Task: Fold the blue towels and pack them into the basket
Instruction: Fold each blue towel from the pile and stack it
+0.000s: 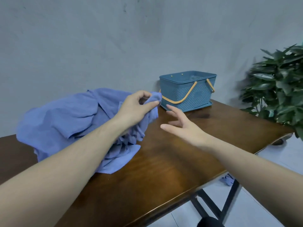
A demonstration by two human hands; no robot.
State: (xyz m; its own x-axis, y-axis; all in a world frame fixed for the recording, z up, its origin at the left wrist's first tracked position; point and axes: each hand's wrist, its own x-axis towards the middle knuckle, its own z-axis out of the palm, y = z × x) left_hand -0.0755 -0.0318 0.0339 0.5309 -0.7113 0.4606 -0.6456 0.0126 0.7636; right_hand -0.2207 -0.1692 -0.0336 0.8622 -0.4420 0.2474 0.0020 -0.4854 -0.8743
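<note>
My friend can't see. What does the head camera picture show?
A person's left hand pinches a corner of crumpled blue cloth towels on a brown wooden table. The open right hand reaches toward them, near a blue plastic basket with orange handles.

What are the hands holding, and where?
The left hand pinches a corner of a blue towel. The right hand holds nothing.

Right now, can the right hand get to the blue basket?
Probably yes. The right hand hangs open over bare table, fingers pointing toward the basket, with nothing between them. The towels lie off to the left, pinched by the left hand.
</note>
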